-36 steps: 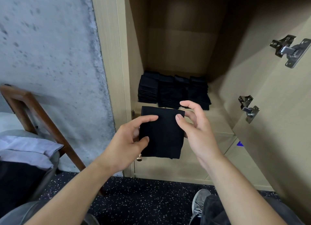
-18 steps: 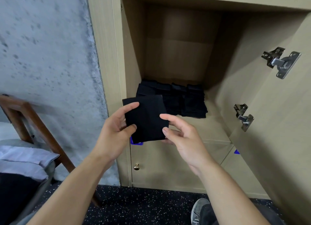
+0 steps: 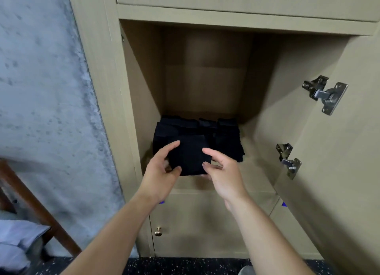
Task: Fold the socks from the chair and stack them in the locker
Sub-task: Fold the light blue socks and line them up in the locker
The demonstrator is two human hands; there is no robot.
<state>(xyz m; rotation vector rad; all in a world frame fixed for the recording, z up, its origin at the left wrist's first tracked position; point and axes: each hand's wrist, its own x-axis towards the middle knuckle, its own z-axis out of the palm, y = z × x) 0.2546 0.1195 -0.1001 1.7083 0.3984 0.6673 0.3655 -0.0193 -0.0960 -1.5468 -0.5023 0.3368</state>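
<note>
A person's two hands hold a folded black sock point(image 3: 190, 157) at the mouth of an open locker point(image 3: 141, 93), just above the front edge of its shelf. The left hand point(image 3: 162, 172) grips the sock's left edge, thumb on top and fingers curled beneath; the right hand point(image 3: 222, 172) pinches its right edge in the same way. Behind the sock — and partly hidden by it — stacks of folded black socks point(image 3: 224, 139) sit in a row on the shelf, toward the back wall. The locker door point(image 3: 339, 172) stands swung open at right, two metal hinges point(image 3: 324, 93) showing on its inner face. Below the shelf is a closed compartment with a small brass knob point(image 3: 158, 231). At lower left, the wooden frame of a chair point(image 3: 37, 209) stands against a grey concrete wall point(image 3: 47, 102), pale fabric point(image 3: 18, 233) lying on its seat.
</note>
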